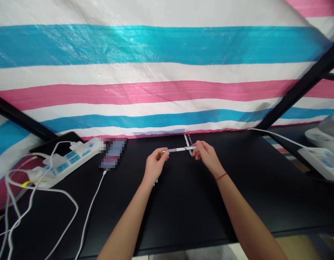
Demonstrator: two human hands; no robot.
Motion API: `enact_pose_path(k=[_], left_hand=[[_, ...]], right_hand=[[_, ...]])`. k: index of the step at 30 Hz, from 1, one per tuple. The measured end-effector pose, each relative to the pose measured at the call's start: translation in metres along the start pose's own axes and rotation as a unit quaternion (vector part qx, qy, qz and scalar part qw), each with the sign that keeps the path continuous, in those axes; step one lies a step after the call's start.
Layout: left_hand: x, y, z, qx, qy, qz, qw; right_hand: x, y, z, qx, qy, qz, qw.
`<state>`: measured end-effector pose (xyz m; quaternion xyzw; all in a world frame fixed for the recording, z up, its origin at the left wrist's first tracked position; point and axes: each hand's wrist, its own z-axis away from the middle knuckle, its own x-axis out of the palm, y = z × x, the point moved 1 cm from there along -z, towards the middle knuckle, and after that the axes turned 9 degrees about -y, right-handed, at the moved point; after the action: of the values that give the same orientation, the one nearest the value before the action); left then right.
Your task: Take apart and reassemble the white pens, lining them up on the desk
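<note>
Head view, and the big thing filling the back is the striped tarp [167, 72], blue, pink and white bands, hung behind a black desk [199, 202] that runs wide across the frame. Over at the desk's left edge sits a white power strip [71, 159] with white cables [34, 202] trailing off in loops, and a blurred phone-like object [112, 153] just beside it on a charging lead. Centre stage now: the left hand [154, 164] pinches one end of a white pen [178, 149], the right hand [206, 153] grips the other end, pen held level just above the desk. Two more pens [189, 141] lie behind it near the tarp. The risk, as I judge it: both grips are fingertip-light, so a sharp pull could send a part skittering across the dark surface.
</note>
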<state>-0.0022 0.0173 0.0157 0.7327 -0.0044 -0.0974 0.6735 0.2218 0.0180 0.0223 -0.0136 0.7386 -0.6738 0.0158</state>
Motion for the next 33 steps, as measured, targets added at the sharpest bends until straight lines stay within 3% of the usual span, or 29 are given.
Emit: enact_pose_path(k=[3,8,13,18,21,24,29,33], left_hand=[[-0.0004,0.0008,0.0005,-0.002,-0.015,0.007,1.000],[-0.0003,-0.0022,-0.0007,-0.004,-0.025,0.024,0.999],[0.0004,-0.0040,-0.0019,0.003,-0.014,0.032,0.999],[-0.0009,-0.0059,-0.0024,-0.002,-0.016,0.032,0.999],[-0.0010,-0.0059,-0.0026,-0.005,-0.016,0.033,0.999],[-0.0004,-0.0045,-0.0024,-0.004,-0.016,0.030,0.999],[-0.0001,-0.0043,-0.0024,-0.009,-0.012,0.040,0.999],[-0.0003,-0.0053,-0.0026,-0.010,-0.011,0.047,0.999]], right_hand=[[-0.0036,-0.0002,-0.0002,-0.018,0.000,0.029,0.999],[-0.0059,-0.0005,-0.0025,-0.041,0.013,-0.015,0.999],[-0.0051,-0.0001,-0.0004,0.013,-0.017,0.001,1.000],[-0.0063,0.0016,-0.0007,0.009,-0.056,-0.042,0.997],[-0.0072,0.0038,-0.0020,0.021,-0.034,-0.057,0.998],[-0.0084,0.0053,-0.0014,0.032,0.002,0.000,0.999],[-0.0086,0.0041,-0.0011,0.008,-0.024,0.001,1.000],[-0.0090,0.0025,-0.0010,0.015,-0.007,0.023,1.000]])
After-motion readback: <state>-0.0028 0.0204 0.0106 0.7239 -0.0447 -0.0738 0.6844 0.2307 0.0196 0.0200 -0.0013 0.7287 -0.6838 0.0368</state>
